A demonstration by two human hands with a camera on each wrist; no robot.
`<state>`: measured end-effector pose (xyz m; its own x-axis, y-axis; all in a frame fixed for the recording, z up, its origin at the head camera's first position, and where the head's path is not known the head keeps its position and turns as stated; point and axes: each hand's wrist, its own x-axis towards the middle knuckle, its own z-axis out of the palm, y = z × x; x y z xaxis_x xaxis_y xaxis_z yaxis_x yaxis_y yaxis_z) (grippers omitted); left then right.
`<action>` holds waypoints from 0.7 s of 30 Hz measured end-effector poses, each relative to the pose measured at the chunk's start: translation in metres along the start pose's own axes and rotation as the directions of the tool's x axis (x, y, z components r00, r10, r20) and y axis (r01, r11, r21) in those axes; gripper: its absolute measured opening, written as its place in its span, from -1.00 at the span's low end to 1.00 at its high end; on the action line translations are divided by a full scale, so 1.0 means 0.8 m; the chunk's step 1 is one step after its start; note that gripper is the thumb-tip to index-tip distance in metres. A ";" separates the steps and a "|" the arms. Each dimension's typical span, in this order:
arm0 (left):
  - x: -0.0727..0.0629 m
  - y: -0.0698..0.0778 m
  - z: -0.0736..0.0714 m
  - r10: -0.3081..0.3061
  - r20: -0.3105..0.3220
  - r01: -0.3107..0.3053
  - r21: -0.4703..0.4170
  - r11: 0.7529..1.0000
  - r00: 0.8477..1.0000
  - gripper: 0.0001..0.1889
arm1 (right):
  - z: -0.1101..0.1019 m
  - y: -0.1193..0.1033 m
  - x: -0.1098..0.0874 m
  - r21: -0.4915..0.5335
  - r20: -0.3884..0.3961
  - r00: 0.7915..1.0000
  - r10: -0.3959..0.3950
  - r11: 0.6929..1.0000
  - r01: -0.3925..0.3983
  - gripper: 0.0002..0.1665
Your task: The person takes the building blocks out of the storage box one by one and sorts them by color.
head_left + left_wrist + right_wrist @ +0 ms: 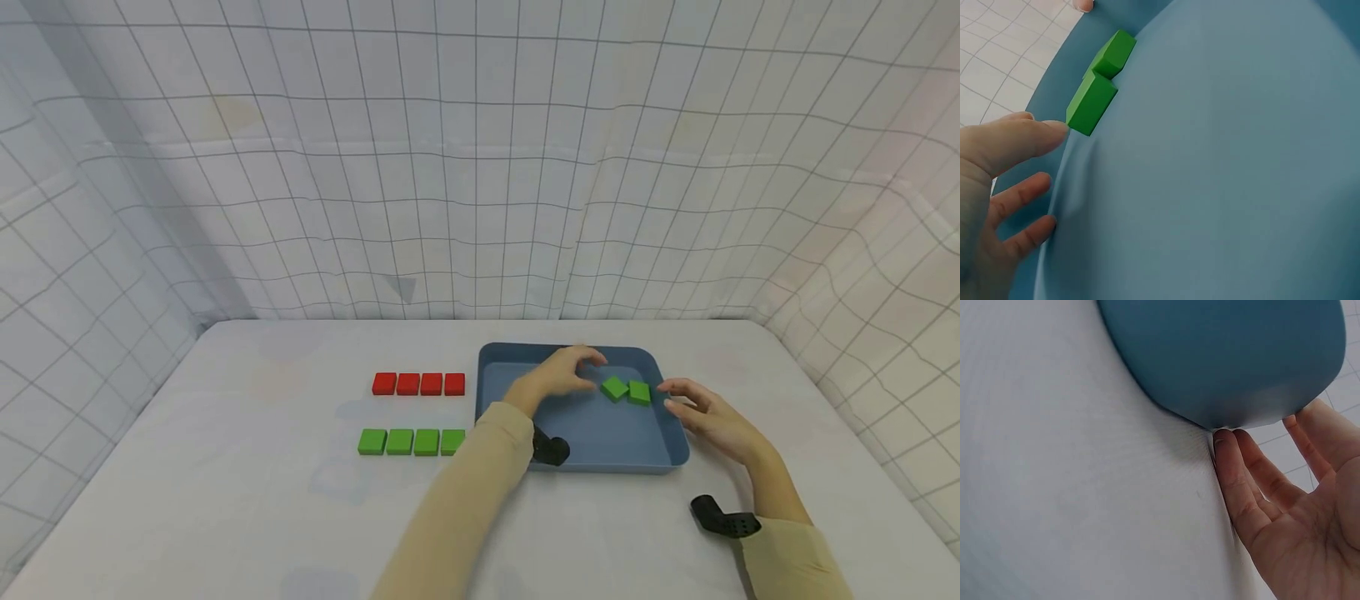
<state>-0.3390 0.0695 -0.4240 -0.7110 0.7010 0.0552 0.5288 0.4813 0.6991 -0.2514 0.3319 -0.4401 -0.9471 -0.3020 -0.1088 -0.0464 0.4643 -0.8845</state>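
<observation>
My left hand (561, 372) reaches over the blue tray (607, 442), its fingers apart and nothing between them. Just right of its fingertips, two green blocks (614, 388) lie on the tray floor with their corners meeting. In the left wrist view the thumb tip appears right beside the nearer green block (1091, 103); whether they touch I cannot tell. At the tray's right side is my right hand (712, 421), fingers extended. The right wrist view has these fingertips (1225, 440) against or very close to the tray's outer wall (1229, 362).
Left of the tray, a row of several red blocks (408, 384) lies on the white table (247, 467). Nearer me runs a row of several green blocks (400, 442), its right end beside my left sleeve (472, 492). A grid-patterned curtain (480, 183) stands behind the table.
</observation>
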 end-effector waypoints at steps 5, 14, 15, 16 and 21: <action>0.001 -0.001 0.007 -0.029 0.003 0.029 -0.023 0.999 1.000 -0.55 | 0.001 0.001 0.000 -0.014 -0.004 1.000 0.003 1.000 -0.003 -0.46; 0.004 0.001 0.017 -0.040 0.028 0.041 -0.038 0.998 0.999 -0.52 | 0.000 0.001 0.000 -0.004 -0.001 1.000 0.006 1.000 -0.006 -0.46; 0.005 0.001 0.017 -0.039 0.029 0.040 -0.032 0.999 0.999 -0.52 | 0.000 0.001 0.001 -0.004 -0.001 1.000 0.006 1.000 -0.006 -0.46; 0.005 0.001 0.018 -0.037 0.027 0.038 -0.026 0.999 0.999 -0.52 | 0.000 0.001 0.001 -0.004 0.000 1.000 0.005 1.000 -0.005 -0.46; 0.006 0.002 0.021 -0.034 0.031 0.034 0.013 0.999 0.999 -0.50 | 0.000 0.002 0.002 -0.001 0.002 1.000 0.002 1.000 -0.002 -0.46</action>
<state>-0.3338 0.0820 -0.4348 -0.7139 0.7002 0.0089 0.5102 0.5114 0.6915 -0.2526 0.3322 -0.4415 -0.9465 -0.3026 -0.1118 -0.0445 0.4656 -0.8839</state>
